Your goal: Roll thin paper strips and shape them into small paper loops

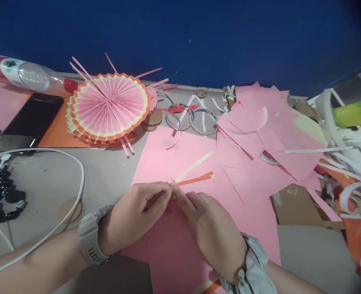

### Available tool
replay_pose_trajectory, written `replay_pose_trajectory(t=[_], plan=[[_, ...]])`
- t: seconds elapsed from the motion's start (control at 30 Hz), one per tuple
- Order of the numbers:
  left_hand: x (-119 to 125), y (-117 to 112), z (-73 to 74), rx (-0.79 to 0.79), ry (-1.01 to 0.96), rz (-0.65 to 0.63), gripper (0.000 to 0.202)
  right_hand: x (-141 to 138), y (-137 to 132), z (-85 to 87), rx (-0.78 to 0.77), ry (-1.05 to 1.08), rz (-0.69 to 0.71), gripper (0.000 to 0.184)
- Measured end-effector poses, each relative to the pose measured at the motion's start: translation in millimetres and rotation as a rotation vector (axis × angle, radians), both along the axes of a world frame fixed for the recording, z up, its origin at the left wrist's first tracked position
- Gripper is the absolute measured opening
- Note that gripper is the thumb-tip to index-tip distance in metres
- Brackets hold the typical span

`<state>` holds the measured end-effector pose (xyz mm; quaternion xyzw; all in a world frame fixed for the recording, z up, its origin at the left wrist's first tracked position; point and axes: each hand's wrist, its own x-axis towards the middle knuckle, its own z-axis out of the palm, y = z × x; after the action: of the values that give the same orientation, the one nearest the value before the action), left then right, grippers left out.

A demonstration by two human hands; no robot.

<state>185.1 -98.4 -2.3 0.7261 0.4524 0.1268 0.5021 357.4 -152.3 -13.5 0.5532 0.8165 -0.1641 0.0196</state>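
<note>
My left hand (143,212), with a grey watch on its wrist, is closed in a pinch at the near ends of narrow paper strips. Fingertips of my right hand (211,232) meet it there, also closed on the strips; the exact grip is hidden. From this point an orange paper strip (195,179) and a pale yellow paper strip (195,165) fan out to the upper right. Beneath both hands lies a large pink paper sheet (168,151). A grey scrunchie (254,265) circles my right wrist.
A pleated paper rosette (109,106) sits at back left, near a phone (30,120) and a plastic bottle (30,73). Tape rolls (203,121) and pink paper scraps (260,134) lie behind and right. A white cable (82,175) crosses my left forearm. A blue partition (180,36) bounds the back.
</note>
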Motion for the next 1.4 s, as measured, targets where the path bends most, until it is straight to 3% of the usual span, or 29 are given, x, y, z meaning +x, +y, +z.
replay_pose_trajectory(t=[0.87, 1.4], plan=[[1.3, 1.2, 2.0, -0.022, -0.052, 0.025, 0.023, 1.3, 1.6, -1.3, 0.044, 0.021, 0.027, 0.077], [0.4, 1.9, 0.2, -0.012, -0.029, 0.001, 0.021, 1.5, 0.2, -1.6, -0.026, 0.027, 0.012, 0.079]])
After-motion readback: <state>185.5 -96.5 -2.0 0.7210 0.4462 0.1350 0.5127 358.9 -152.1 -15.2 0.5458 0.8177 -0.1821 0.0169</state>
